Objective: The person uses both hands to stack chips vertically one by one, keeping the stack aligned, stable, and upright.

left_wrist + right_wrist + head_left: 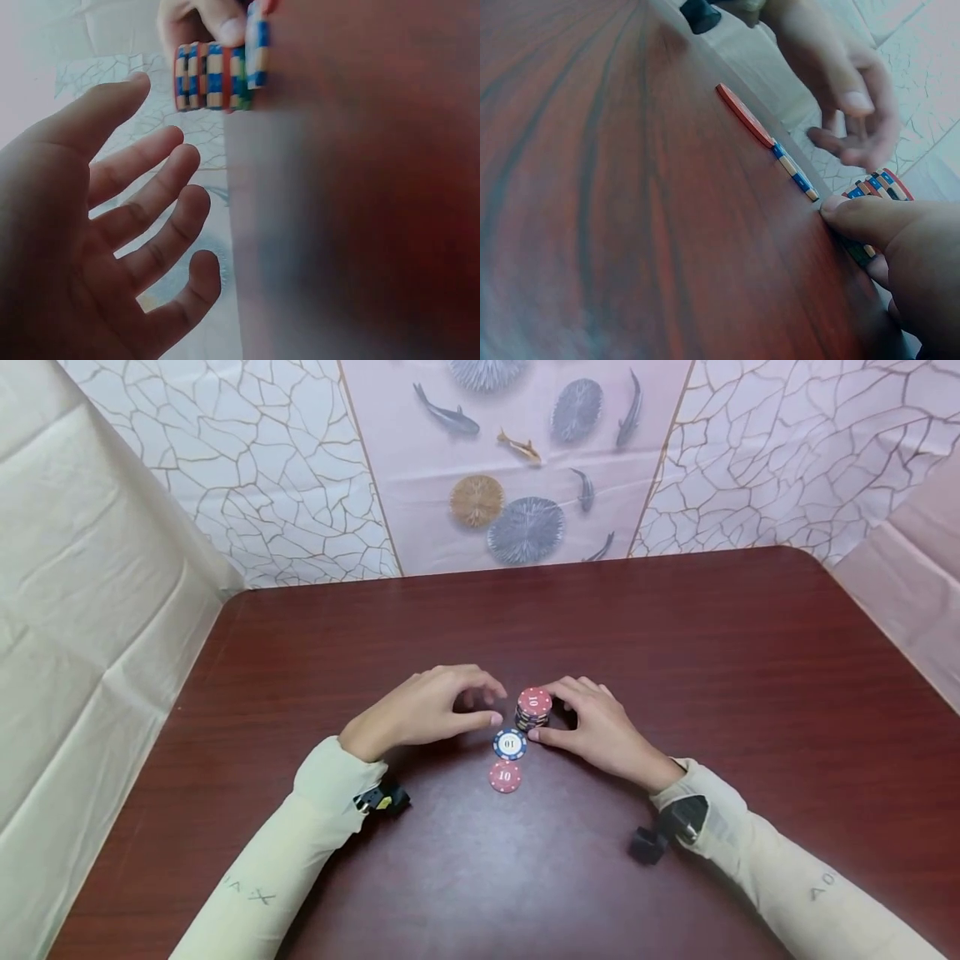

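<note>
A short stack of poker chips (534, 703) stands on the table with a red chip marked 10 on top. My right hand (603, 727) holds this stack between thumb and fingers; in the right wrist view the thumb (862, 219) lies against its side. Just left of the stack, my left hand (423, 706) hovers with loosely bent, spread fingers and touches no chip. The left wrist view shows its bare palm (105, 277). A blue-and-white chip (510, 744) lies flat in front of the stack, and a red chip (505, 777) lies nearer to me, beside the blue one.
The dark red-brown wooden table (675, 635) reaches back to a patterned cloth (517, 460) with fish and round leaf shapes. A pale cloth (97, 635) hangs along the left side. Both wrists wear black straps with small cameras (648, 845).
</note>
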Available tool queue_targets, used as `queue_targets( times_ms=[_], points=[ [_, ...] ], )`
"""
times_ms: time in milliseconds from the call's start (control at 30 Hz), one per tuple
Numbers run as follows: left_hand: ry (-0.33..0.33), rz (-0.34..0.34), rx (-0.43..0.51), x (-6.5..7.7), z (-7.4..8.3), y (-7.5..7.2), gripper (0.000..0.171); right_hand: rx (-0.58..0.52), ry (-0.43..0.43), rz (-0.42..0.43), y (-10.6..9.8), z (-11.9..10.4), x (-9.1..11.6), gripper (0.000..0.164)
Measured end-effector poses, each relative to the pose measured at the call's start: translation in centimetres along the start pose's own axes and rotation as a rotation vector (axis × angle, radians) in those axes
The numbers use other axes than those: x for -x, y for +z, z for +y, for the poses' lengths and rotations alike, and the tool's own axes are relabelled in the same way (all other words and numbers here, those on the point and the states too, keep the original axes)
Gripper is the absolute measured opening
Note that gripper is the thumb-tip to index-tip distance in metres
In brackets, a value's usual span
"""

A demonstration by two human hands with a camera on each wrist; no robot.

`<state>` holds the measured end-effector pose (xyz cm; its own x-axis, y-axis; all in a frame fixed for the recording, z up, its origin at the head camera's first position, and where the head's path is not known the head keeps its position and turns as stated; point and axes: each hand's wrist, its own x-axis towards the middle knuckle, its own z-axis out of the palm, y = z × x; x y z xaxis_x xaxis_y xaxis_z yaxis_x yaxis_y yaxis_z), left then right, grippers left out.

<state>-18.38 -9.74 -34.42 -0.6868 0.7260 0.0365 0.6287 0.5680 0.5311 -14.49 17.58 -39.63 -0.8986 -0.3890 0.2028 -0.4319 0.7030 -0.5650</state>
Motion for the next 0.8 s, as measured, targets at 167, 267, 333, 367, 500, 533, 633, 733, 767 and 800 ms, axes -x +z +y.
queue_targets(
  times_ms=[167, 267, 333, 367, 500, 533, 633, 733, 767, 800],
  points=[
    [-0.023, -0.068, -0.025, 1.1, -0.1, 0.7, 0.035, 0.012, -0.002, -0.017, -0.1, -0.1, -0.2, 0.052],
    [-0.024, -0.096, -0.058, 1.0, 0.2, 1.0, 0.036, 0.012, 0.002, -0.013, -0.4, 0.0, -0.2, 0.051],
    [-0.019, -0.101, -0.085, 0.8, 0.5, 1.3, 0.037, 0.015, -0.002, -0.008, -0.5, 0.1, -0.2, 0.051],
    [-0.014, -0.098, -0.095, 0.7, 0.6, 1.4, 0.037, 0.015, -0.004, -0.007, -0.6, 0.2, -0.2, 0.05],
    [0.004, -0.068, -0.116, 0.7, 0.8, 2.2, 0.036, 0.016, -0.016, -0.007, -0.4, 0.3, -0.1, 0.05],
    [0.006, -0.061, -0.117, 0.7, 0.8, 2.3, 0.037, 0.015, -0.017, -0.008, -0.4, 0.3, -0.1, 0.05],
    [-0.003, -0.047, -0.128, 0.8, 0.8, 2.7, 0.038, 0.011, -0.015, -0.015, -0.2, 0.2, -0.1, 0.05],
    [-0.029, -0.038, -0.144, 0.8, 0.9, 3.0, 0.041, 0.012, -0.013, -0.017, -0.1, 0.2, -0.1, 0.05],
    [-0.037, -0.035, -0.15, 0.8, 1.0, 3.0, 0.042, 0.012, -0.013, -0.017, -0.1, 0.2, -0.1, 0.05],
    [-0.044, -0.034, -0.155, 0.8, 1.1, 3.1, 0.043, 0.012, -0.012, -0.017, -0.1, 0.2, -0.1, 0.05]
  ],
)
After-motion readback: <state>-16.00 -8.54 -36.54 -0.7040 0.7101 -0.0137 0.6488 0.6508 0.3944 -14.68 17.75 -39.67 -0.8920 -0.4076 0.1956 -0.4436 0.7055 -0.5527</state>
